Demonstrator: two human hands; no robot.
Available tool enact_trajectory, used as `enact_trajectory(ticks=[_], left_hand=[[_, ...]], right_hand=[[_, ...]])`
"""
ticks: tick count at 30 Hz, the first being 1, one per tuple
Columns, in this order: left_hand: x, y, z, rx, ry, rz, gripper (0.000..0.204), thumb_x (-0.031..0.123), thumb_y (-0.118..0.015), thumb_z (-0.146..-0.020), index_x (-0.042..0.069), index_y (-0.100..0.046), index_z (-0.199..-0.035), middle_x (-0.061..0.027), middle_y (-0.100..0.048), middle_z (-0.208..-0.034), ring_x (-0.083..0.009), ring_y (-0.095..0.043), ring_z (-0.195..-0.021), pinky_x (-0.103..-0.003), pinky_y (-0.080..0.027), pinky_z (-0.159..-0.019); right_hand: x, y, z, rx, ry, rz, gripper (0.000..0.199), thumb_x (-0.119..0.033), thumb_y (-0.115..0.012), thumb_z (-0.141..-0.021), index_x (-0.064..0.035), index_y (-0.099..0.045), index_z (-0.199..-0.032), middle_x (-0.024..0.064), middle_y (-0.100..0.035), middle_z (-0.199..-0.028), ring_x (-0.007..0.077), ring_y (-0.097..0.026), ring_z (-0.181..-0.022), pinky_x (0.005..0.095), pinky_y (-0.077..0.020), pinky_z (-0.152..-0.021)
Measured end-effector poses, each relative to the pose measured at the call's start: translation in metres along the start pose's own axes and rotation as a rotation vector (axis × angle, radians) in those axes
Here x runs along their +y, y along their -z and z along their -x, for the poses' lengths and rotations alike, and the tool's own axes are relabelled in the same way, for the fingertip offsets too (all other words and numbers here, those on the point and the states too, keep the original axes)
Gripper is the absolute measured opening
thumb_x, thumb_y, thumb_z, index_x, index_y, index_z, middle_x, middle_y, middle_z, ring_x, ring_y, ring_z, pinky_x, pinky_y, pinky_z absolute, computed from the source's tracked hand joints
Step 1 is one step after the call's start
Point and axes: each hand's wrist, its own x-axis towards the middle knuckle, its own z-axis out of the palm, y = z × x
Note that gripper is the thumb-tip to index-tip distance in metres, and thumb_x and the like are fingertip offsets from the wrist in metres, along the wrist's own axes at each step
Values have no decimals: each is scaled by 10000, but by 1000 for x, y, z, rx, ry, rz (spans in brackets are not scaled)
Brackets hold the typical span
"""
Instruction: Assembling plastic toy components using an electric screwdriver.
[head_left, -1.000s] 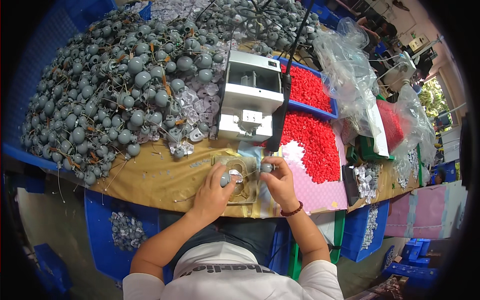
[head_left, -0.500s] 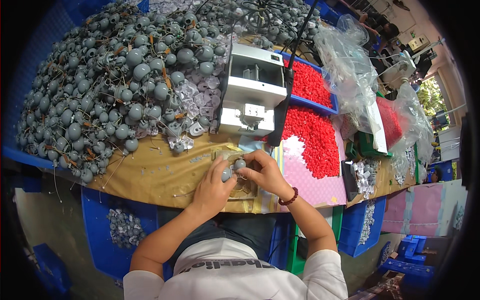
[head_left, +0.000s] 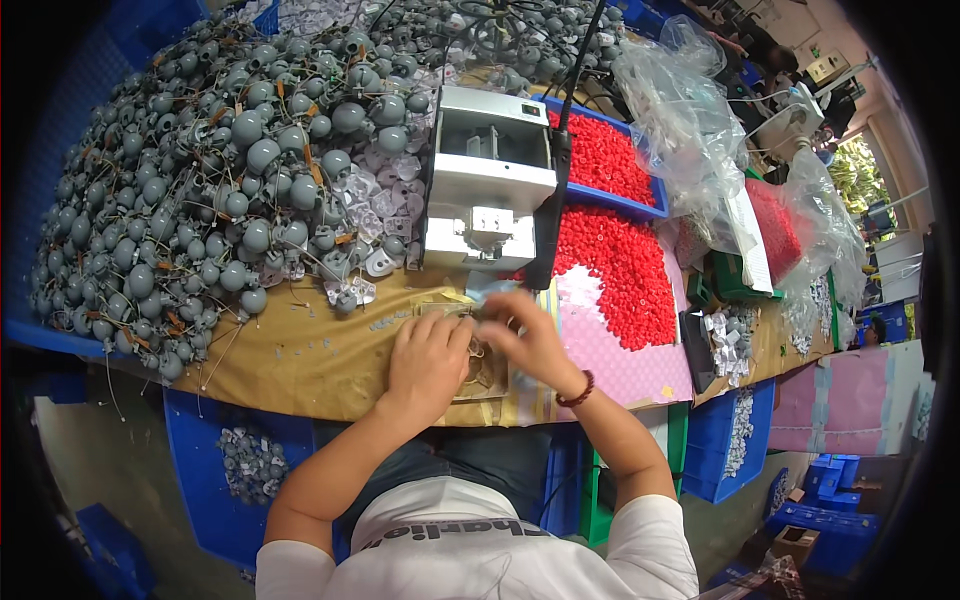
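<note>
Hands meet at the frame's centre over a tan work mat: the left hand lies knuckles-up, fingers curled, the right hand is blurred, touching it. Whether either grips anything cannot be told. Just above stands a small white machine. Grey round parts fill the upper left; red pieces and clear plastic bags sit to the right.

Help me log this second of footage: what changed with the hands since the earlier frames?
The left hand and right hand drew together over the brown table cover; a second ago they held small grey parts slightly apart. The right hand is blurred now. The grey pile, white machine and red pieces stayed put.
</note>
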Motion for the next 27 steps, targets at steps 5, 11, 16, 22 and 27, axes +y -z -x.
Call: enact_trajectory(ticks=[5,11,16,22,27], left_hand=[[4,-2,-2,-15,24,24,388,97,-734,-813,46,-640,-1186,-106,-662,-1133,-302,-615,-1102,-439,-487,-966],[-1,-8,1,67,39,120,353,38,-729,-793,18,-646,-1135,-138,-673,-1066,-330,-631,-1027,-412,-527,-882],[0,-9,3,49,58,161,365,31,-731,-779,9,-642,-1132,-150,-668,-1056,-346,-625,-1010,-430,-522,-879],[2,-5,2,71,56,161,379,41,-734,-773,9,-638,-1139,-152,-667,-1056,-348,-627,-1000,-443,-523,-872],[2,-7,1,84,61,121,348,69,-733,-772,24,-654,-1108,-115,-675,-1015,-313,-634,-990,-425,-539,-846]], right_hand=[[64,34,-65,465,-11,125,498,-53,-590,-1011,49,-447,-1476,185,-611,-1309,248,-623,-1195,357,-503,-1010],[57,35,-97,396,-187,-235,563,-78,-712,-929,27,-476,-1429,151,-650,-1200,211,-636,-1062,328,-512,-928],[-26,60,-86,665,223,-478,612,90,-661,-906,-41,-394,-1441,74,-612,-1015,155,-630,-850,340,-541,-771],[-80,53,-105,403,275,-723,542,113,-603,-896,-55,-416,-1376,67,-609,-853,182,-632,-723,391,-554,-730],[-86,41,-139,334,259,-706,468,108,-637,-898,-24,-461,-1311,74,-634,-838,171,-649,-700,333,-544,-673]])
